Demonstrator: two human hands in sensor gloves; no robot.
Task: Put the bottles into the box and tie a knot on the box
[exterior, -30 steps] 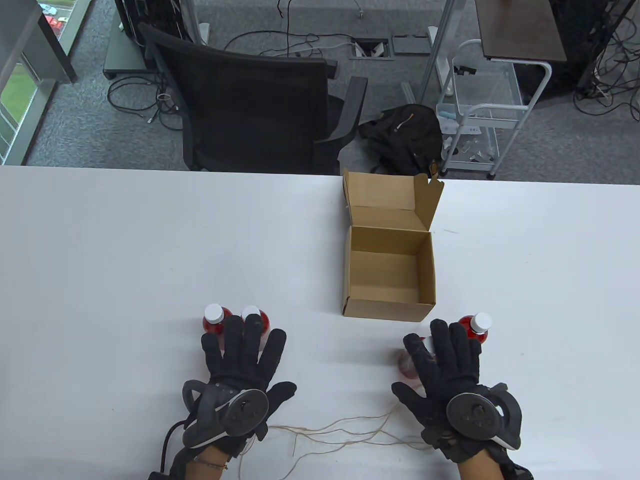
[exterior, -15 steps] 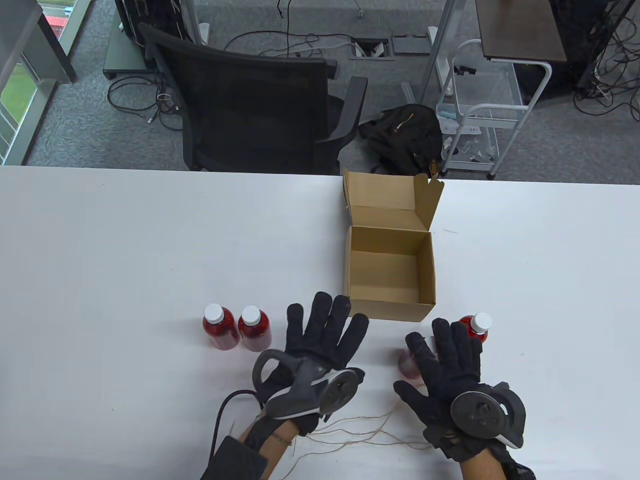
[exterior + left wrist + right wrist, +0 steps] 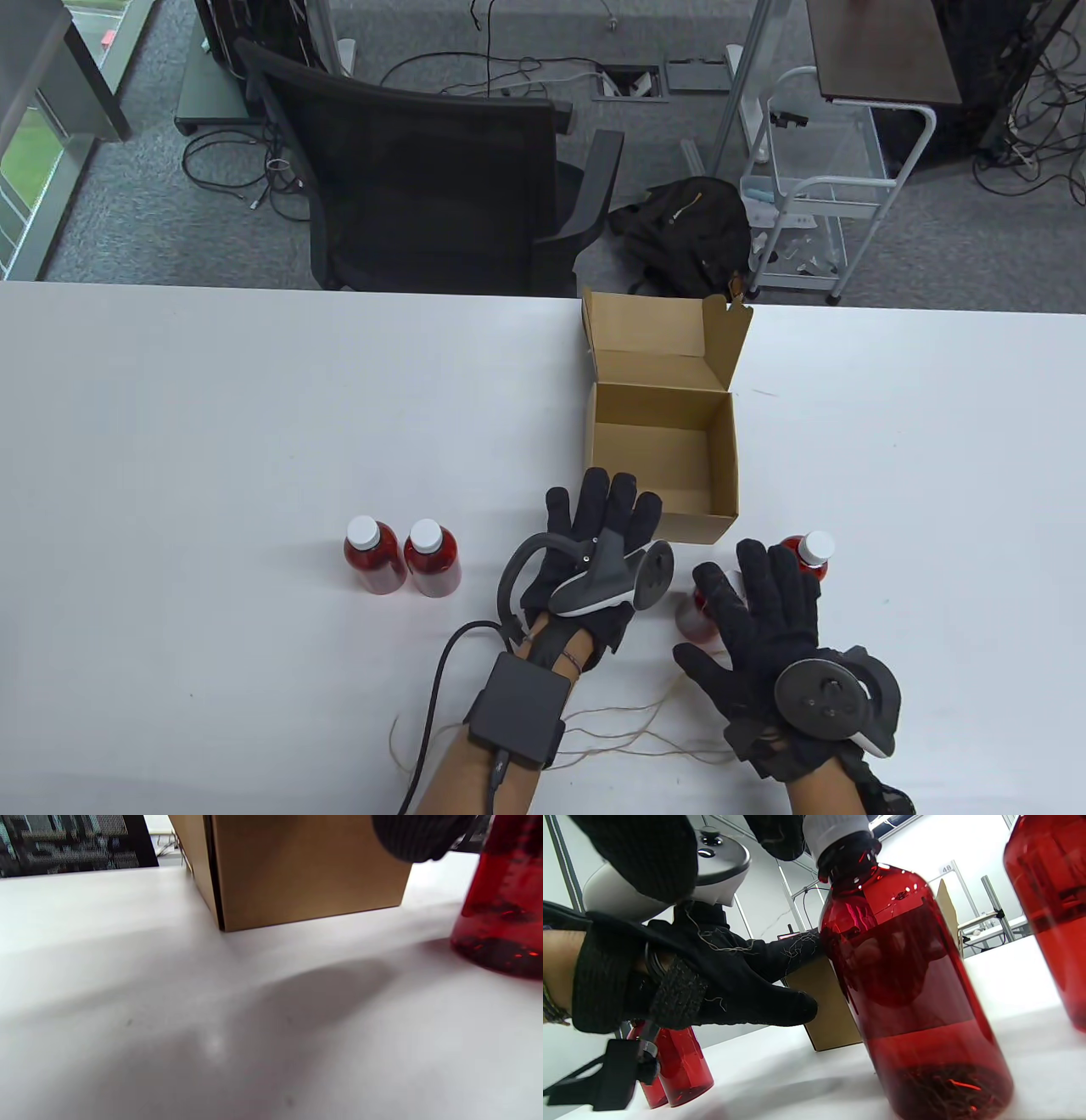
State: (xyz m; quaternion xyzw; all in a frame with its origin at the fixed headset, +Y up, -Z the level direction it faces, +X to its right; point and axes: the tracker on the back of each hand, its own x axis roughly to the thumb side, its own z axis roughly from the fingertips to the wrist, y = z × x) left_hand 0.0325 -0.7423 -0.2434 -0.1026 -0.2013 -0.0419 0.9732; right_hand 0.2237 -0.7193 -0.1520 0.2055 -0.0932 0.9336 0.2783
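Note:
An open brown cardboard box [image 3: 657, 458] stands mid-table with its lid up and nothing inside. My left hand [image 3: 604, 522], turned on edge with fingers straight, reaches the box's near left corner; whether it touches is unclear. Two red bottles with white caps [image 3: 371, 553] [image 3: 433, 556] stand upright to the left. My right hand [image 3: 759, 594] hovers with spread fingers over a third red bottle [image 3: 697, 611], holding nothing. A fourth bottle [image 3: 810, 552] stands just beyond it. The right wrist view shows that third bottle [image 3: 908, 984] close up, and the left hand [image 3: 734, 984] before the box [image 3: 831, 1018].
Loose twine [image 3: 611, 730] lies near the table's front edge between my wrists. A black office chair [image 3: 424, 178], a backpack [image 3: 687, 229] and a wire cart [image 3: 814, 187] stand on the floor behind the table. The left wrist view shows the box wall [image 3: 297, 870] and a bottle [image 3: 500, 899].
My left hand has moved right, from above the two left bottles to the box's near corner, turning onto its edge. The right hand has barely shifted.

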